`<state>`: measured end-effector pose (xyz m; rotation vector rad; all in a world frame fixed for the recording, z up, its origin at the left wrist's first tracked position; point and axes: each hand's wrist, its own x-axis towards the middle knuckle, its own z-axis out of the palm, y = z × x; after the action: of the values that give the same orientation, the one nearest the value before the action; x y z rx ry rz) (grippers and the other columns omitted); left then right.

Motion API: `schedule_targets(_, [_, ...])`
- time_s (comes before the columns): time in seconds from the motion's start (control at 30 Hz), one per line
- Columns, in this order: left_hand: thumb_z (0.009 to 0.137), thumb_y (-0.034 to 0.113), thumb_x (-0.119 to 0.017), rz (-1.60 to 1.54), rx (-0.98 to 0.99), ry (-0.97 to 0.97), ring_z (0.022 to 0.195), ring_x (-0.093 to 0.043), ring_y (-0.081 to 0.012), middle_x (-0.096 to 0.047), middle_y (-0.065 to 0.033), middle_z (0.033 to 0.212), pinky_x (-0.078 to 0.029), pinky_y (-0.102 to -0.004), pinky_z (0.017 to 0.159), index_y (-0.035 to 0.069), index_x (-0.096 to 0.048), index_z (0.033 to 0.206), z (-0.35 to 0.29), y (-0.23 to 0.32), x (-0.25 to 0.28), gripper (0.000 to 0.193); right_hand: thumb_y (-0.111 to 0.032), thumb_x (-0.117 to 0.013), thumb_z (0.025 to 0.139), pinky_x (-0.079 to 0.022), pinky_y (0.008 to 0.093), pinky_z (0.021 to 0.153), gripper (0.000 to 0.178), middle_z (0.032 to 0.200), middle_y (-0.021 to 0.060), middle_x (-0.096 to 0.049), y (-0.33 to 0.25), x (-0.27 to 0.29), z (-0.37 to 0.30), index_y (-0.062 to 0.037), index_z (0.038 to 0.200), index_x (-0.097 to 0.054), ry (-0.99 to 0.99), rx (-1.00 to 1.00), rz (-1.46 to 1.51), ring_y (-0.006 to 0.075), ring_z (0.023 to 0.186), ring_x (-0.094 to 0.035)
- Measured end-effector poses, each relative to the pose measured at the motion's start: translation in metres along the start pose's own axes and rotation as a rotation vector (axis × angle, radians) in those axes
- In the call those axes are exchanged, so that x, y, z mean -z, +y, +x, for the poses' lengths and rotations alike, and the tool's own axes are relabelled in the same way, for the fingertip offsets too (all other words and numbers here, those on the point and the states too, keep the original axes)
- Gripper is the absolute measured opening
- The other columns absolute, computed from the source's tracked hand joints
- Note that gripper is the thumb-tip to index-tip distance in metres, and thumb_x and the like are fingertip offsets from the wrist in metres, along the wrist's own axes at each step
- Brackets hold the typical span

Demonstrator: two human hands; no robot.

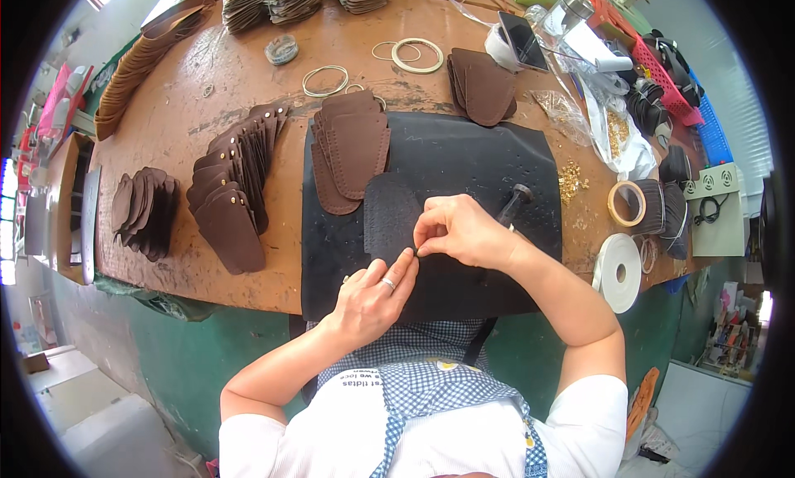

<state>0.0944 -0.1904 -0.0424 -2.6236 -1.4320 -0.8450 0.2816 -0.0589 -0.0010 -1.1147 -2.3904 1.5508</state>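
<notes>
- Pinches closed with right hand (464, 230) at dark leather piece's (391, 217) five-o'clock corner; cannot tell contents
- Half-curls left hand (373, 300) there, grip unclear
- Seems light, bendy; best held by edges

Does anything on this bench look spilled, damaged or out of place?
Yes: small gold-coloured pieces lie loosely scattered on the wooden tabletop, right of the black mat and near a white plastic bag, looking spilled rather than contained. The tabletop is also scuffed.
</notes>
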Motion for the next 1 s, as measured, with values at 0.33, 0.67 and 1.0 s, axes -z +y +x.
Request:
schedule_targets(0.33, [0.067,0.004,-0.072,0.021,-0.032,-0.026,0.077,-0.055,-0.0145,-0.068,-0.0128,0.123,-0.048,-0.0237,0.057,-0.001,-0.073,0.110,0.001,-0.002,0.001,0.043,-0.005,-0.078,0.077,-0.053,0.0352,0.069,0.011,0.081,0.0104,-0.063,-0.006,-0.005,0.000,0.0013,0.083,-0.071,0.103,0.002,-0.085,0.0236,0.075,-0.067])
schedule_targets(0.67, [0.069,0.005,-0.075,0.132,0.047,-0.147,0.081,-0.058,-0.0194,-0.068,-0.0078,0.110,-0.053,-0.0305,0.065,0.000,-0.072,0.103,0.010,-0.011,0.032,0.035,-0.002,-0.073,0.083,-0.053,0.0329,0.072,0.017,0.097,0.0108,-0.066,0.006,-0.013,-0.015,0.0008,0.100,-0.069,0.158,0.134,-0.124,0.0230,0.082,-0.067])
schedule_targets(1.0, [0.071,-0.005,-0.069,-0.021,0.083,0.094,0.075,-0.064,-0.0242,-0.071,-0.0085,0.099,-0.054,-0.0332,0.065,0.004,-0.064,0.090,0.032,-0.021,0.057,0.021,0.011,-0.064,0.088,-0.055,0.0281,0.074,0.015,0.095,0.0103,-0.068,-0.005,-0.032,-0.074,0.0028,0.100,-0.069,0.788,0.180,0.041,0.0184,0.083,-0.069])
